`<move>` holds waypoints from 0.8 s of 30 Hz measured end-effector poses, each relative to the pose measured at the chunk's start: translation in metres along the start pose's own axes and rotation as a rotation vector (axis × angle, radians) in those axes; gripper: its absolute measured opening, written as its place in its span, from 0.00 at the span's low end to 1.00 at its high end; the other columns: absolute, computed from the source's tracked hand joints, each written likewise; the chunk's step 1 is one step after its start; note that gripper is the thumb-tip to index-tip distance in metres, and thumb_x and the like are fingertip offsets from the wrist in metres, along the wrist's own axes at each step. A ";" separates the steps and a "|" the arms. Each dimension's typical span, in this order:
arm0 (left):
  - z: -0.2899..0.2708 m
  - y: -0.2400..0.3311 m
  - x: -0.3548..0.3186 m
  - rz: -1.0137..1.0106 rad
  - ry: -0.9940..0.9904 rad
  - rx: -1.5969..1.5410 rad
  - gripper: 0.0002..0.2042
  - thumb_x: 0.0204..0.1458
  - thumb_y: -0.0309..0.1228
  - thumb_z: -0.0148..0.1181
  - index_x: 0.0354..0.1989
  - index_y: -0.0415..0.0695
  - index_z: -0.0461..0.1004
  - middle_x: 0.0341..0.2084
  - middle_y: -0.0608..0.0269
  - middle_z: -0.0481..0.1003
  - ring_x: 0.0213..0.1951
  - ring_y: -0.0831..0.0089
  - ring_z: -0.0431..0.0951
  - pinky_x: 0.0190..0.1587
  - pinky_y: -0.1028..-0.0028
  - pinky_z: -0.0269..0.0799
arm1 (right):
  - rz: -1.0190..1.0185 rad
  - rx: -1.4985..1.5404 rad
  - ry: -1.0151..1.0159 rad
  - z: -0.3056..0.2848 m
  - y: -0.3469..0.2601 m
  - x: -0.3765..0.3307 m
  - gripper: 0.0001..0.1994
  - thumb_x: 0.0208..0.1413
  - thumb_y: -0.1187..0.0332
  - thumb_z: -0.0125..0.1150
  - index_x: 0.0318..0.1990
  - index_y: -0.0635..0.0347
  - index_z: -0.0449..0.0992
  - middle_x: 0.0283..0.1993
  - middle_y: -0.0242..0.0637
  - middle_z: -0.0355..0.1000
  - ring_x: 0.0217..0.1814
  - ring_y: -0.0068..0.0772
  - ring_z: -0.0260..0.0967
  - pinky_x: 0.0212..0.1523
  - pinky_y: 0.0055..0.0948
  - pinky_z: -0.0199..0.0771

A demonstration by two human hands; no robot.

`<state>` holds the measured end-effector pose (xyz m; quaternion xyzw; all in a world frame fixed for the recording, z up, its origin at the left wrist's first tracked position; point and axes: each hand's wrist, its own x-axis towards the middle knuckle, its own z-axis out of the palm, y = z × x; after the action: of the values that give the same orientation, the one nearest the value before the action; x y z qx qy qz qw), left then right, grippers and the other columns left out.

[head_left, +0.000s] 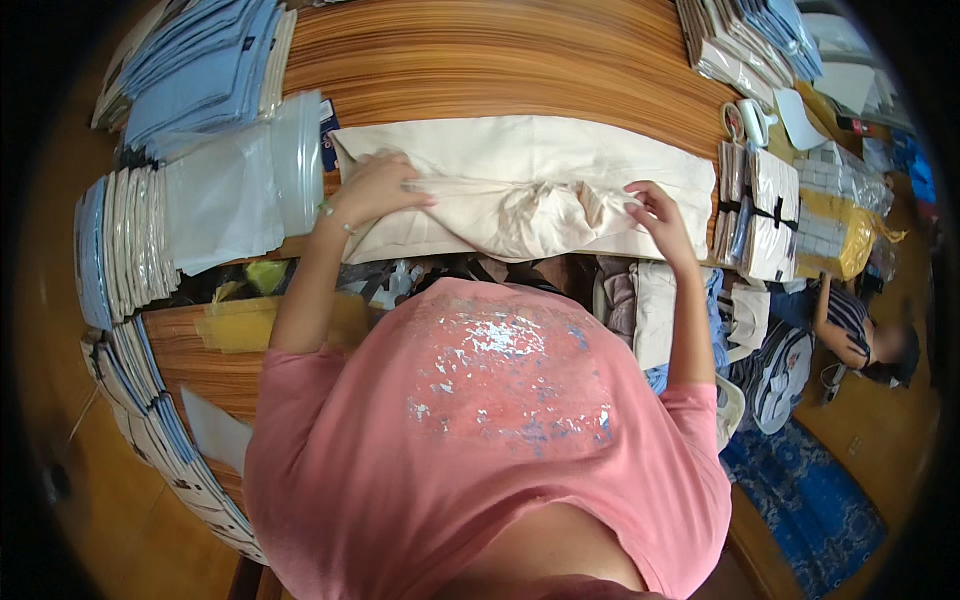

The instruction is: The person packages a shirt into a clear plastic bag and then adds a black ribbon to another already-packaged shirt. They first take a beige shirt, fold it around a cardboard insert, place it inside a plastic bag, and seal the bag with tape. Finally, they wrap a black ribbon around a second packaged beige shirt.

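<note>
Lying lengthwise across the front of the wood-grained counter [480,70] is a folded cream cloth garment [530,200], its far half fairly flat, its near half gathered into a puckered bunch right of centre. Creases could be set into the cloth if the bunch were pressed down unsmoothed; the near edge, at or close to the counter's rim, could also be dragged over it by an uneven pull.

The garment is under and between both bare hands. The left grip [380,192] is laid palm down on its left part, fingers extended to the right along a ridge of cloth. The right grip [660,220] is placed at the right end of the bunch, fingers curved and slightly parted. Whether cloth is pinched by either cannot be told.

Just beyond the garment's left end, a dark blue tag [328,135] is seen beside clear plastic bags [225,190], with folded blue garments [200,90] stacked behind. To the right are found a tape roll [733,123] and a black-strapped bundle of packed garments [770,215]. A person in a striped top [852,335] is visible farther off.
</note>
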<state>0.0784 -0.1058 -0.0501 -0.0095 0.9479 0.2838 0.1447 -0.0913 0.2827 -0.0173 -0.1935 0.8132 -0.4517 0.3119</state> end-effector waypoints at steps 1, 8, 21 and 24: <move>0.003 -0.007 -0.007 0.087 0.217 0.169 0.16 0.50 0.44 0.56 0.34 0.41 0.76 0.28 0.53 0.75 0.36 0.58 0.73 0.49 0.65 0.59 | -0.051 -0.096 -0.008 0.004 0.008 0.008 0.11 0.50 0.74 0.59 0.42 0.59 0.72 0.29 0.25 0.61 0.30 0.17 0.58 0.36 0.17 0.60; 0.003 -0.044 -0.008 -0.306 0.210 -0.149 0.13 0.47 0.38 0.58 0.36 0.41 0.74 0.37 0.52 0.74 0.44 0.60 0.70 0.52 0.62 0.56 | -0.164 0.193 0.109 -0.029 0.019 0.059 0.08 0.51 0.76 0.55 0.40 0.61 0.70 0.34 0.26 0.66 0.33 0.16 0.61 0.36 0.15 0.62; 0.124 0.177 0.081 0.452 0.335 -0.225 0.08 0.46 0.26 0.56 0.36 0.44 0.75 0.40 0.62 0.72 0.44 0.63 0.70 0.47 0.65 0.65 | -0.223 -0.968 0.351 -0.092 0.129 -0.039 0.10 0.40 0.77 0.54 0.33 0.54 0.73 0.37 0.35 0.69 0.43 0.42 0.64 0.41 0.38 0.62; 0.137 0.189 0.104 0.319 0.454 0.115 0.06 0.44 0.29 0.59 0.32 0.46 0.76 0.39 0.64 0.69 0.44 0.66 0.66 0.45 0.66 0.61 | -0.252 -0.937 0.378 -0.114 0.132 -0.043 0.07 0.43 0.75 0.55 0.31 0.53 0.74 0.35 0.31 0.69 0.42 0.38 0.64 0.38 0.38 0.61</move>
<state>-0.0037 0.1337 -0.0876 0.0848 0.9600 0.2396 -0.1176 -0.1423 0.4461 -0.0704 -0.3236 0.9407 -0.1005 -0.0172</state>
